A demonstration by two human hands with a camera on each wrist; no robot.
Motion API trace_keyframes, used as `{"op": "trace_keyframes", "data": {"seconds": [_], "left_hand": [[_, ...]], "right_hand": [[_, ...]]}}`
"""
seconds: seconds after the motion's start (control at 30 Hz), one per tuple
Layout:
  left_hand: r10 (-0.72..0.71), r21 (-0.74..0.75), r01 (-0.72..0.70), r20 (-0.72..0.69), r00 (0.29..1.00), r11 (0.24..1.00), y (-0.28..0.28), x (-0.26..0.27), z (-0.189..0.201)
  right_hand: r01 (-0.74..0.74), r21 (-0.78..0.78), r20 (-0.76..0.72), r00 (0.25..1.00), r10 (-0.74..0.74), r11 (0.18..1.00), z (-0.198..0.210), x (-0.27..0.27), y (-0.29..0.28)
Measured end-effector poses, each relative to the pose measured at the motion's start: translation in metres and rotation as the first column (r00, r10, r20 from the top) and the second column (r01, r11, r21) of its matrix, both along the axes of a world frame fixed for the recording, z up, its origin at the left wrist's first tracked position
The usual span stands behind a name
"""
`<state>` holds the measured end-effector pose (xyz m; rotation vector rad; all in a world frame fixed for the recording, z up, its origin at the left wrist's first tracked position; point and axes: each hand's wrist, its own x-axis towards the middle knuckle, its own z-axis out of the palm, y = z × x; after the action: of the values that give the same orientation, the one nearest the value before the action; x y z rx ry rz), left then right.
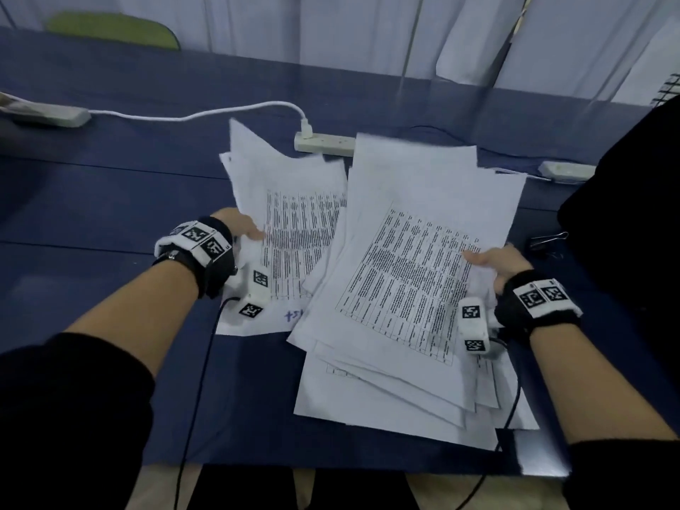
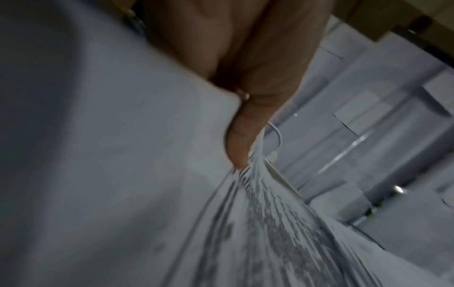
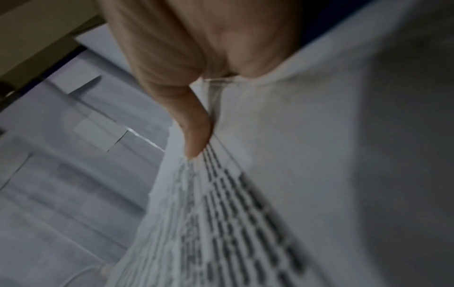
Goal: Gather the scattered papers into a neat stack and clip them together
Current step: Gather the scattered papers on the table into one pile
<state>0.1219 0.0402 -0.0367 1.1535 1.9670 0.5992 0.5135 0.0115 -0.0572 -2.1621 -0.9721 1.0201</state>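
Two loose bundles of white printed papers lie over the blue table (image 1: 110,200). My left hand (image 1: 244,228) pinches the left bundle (image 1: 294,215) at its left edge, thumb on top; the left wrist view shows that thumb (image 2: 239,139) pressed on the printed sheets (image 2: 258,223). My right hand (image 1: 493,261) pinches the right bundle (image 1: 415,259) at its right edge, lifted and overlapping the left one; the right wrist view shows its thumb (image 3: 196,128) on the sheets (image 3: 233,213). More sheets (image 1: 368,399) lie fanned underneath. A black binder clip (image 1: 548,239) sits at the right, beside my right hand.
A white power strip (image 1: 323,143) with a plugged white cable (image 1: 206,114) lies behind the papers. Another strip (image 1: 566,170) is at the far right, a third (image 1: 48,114) at the far left. A black bag (image 1: 633,200) stands at the right. The table's near edge (image 1: 257,467) is close.
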Motion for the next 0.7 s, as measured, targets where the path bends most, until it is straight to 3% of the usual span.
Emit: {"op": "trace_keyframes", "data": {"seconds": [0.1,0.27,0.47,0.7], "left_hand": [[-0.069,0.115,0.064,0.037,0.997,0.991,0.003,-0.002,-0.001],[-0.026,0.272,-0.048,0.262,0.965,0.961,0.002,-0.016,-0.005],[-0.027,0.21,-0.069,0.423,0.906,0.975,-0.01,-0.013,-0.005],[-0.03,0.231,-0.091,0.474,0.88,0.969,-0.014,-0.018,-0.006]], "right_hand": [[0.029,-0.051,0.041,0.999,-0.027,0.998,0.015,-0.02,0.0],[-0.038,-0.043,0.075,0.996,0.041,0.998,0.023,-0.036,0.007],[-0.041,0.017,-0.008,0.999,0.041,0.999,0.024,-0.057,0.013],[-0.068,0.031,-0.077,0.995,0.071,0.997,0.025,-0.065,0.003]]}}
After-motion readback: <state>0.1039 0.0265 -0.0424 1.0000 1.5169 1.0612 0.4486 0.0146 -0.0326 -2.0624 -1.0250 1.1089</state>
